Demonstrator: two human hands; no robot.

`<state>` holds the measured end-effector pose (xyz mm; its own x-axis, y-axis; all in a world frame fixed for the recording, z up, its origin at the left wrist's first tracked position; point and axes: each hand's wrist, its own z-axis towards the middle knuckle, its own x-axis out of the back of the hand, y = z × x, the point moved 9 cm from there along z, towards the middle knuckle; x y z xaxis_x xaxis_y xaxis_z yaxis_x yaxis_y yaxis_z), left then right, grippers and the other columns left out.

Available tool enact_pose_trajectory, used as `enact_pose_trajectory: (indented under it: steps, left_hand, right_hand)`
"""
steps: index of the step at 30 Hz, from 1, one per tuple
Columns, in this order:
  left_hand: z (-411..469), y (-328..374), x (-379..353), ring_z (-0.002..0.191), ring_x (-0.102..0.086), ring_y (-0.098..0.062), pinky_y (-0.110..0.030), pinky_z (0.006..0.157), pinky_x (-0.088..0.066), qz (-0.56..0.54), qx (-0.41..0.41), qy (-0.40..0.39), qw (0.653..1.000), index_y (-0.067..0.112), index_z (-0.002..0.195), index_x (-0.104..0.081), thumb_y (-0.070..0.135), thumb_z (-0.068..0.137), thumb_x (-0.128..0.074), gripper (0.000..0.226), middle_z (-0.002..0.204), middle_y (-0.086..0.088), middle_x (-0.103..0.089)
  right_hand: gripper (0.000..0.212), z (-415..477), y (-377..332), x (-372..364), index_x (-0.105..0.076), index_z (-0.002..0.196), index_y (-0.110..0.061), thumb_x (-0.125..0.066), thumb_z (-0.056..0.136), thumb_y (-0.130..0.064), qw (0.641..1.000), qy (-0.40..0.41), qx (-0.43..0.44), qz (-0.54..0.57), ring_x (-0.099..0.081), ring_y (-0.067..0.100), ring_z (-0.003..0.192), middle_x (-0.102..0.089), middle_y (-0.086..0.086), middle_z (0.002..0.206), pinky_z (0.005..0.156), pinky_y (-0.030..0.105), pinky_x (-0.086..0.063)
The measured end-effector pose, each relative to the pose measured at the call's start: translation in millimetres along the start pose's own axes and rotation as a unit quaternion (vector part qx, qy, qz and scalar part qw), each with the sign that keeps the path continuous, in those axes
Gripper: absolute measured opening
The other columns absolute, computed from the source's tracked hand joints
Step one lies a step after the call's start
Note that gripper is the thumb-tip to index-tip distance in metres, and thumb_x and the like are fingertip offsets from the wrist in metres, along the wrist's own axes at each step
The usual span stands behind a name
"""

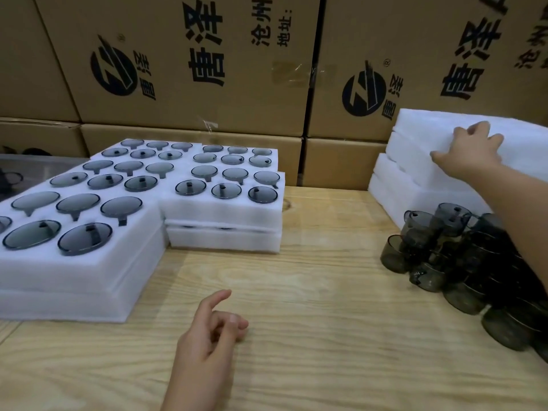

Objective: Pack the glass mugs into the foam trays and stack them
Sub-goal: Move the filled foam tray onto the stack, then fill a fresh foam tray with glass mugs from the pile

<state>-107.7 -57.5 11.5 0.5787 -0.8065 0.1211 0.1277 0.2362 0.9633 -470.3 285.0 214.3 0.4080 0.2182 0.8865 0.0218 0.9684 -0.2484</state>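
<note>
White foam trays filled with smoky grey glass mugs lie on the left: a near stack (pixel 89 262), a middle stack (pixel 225 209) and further filled trays behind (pixel 237 157). A pile of loose grey glass mugs (pixel 462 262) lies on the wooden table at the right. Behind that pile stands a stack of unfilled foam trays (pixel 415 161). My right hand (pixel 471 152) reaches over the mugs and grips the top tray of this stack, fingers over its upper face and thumb on its front side. My left hand (pixel 207 330) hovers over the table with loosely curled fingers, holding nothing.
Large brown cardboard boxes (pixel 207 69) with black printing form a wall along the back of the wooden table (pixel 326 292). A dark metal surface (pixel 35 167) with dark objects shows at the far left.
</note>
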Motion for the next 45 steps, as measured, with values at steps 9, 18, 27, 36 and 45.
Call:
enact_pose_trajectory:
  steps: [9, 18, 27, 36, 45]
  left_hand:
    - [1, -4, 1, 0.071, -0.068, -0.012, -0.017, 0.074, -0.05, 0.024, -0.005, -0.004, 1.0, 0.03, 0.111, -0.055, -0.005, 0.091, -0.051, 0.041, 0.079, -0.003, -0.072]
    - [2, -4, -1, 0.075, -0.066, -0.008, -0.031, 0.08, -0.049, 0.034, 0.0, -0.01, 0.999, 0.034, 0.105, -0.055, 0.0, 0.092, -0.05, 0.037, 0.079, 0.003, -0.071]
    - [11, -10, 15, 0.081, -0.061, -0.018, -0.026, 0.068, -0.05, -0.199, 0.063, 0.086, 0.974, 0.021, 0.121, -0.044, 0.02, 0.102, -0.038, 0.019, 0.101, -0.008, -0.062]
    - [6, -9, 9, 0.105, -0.061, -0.011, -0.026, 0.083, -0.048, -0.237, 0.088, 0.03, 0.967, 0.031, 0.113, -0.053, 0.037, 0.088, -0.06, 0.027, 0.115, 0.0, -0.064]
    - [7, -5, -1, 0.106, -0.062, -0.008, -0.028, 0.083, -0.051, -0.214, 0.06, -0.056, 0.973, 0.021, 0.121, -0.056, -0.002, 0.067, -0.069, 0.061, 0.119, 0.008, -0.063]
  right_hand:
    - [0.047, -9, 1, 15, -0.042, 0.128, -0.003, -0.061, 0.091, -0.025, 0.996, 0.07, -0.006, 0.048, -0.027, 0.043, 0.122, -0.025, 0.021, 0.137, 0.09, 0.052, -0.039]
    - [0.039, -123, -28, 59, -0.046, 0.128, -0.01, -0.057, 0.091, -0.015, 0.945, 0.129, 0.102, 0.284, -0.028, 0.031, 0.131, -0.023, 0.014, 0.143, 0.101, 0.023, -0.031]
    - [0.027, -325, -19, 29, -0.055, 0.117, -0.012, -0.055, 0.091, -0.006, 0.894, 0.028, 0.184, 0.407, -0.031, 0.012, 0.137, -0.036, 0.003, 0.145, 0.109, 0.047, -0.035]
    - [0.038, -387, 4, -29, -0.052, 0.107, -0.034, -0.05, 0.091, 0.0, 0.878, -0.172, 0.233, 0.38, -0.026, -0.016, 0.131, -0.028, -0.033, 0.144, 0.106, 0.032, -0.036]
    - [0.027, -366, 14, -24, -0.059, 0.111, -0.026, -0.053, 0.088, -0.013, 0.819, -0.103, 0.145, 0.545, -0.056, 0.013, 0.115, -0.057, -0.014, 0.128, 0.086, 0.027, -0.048]
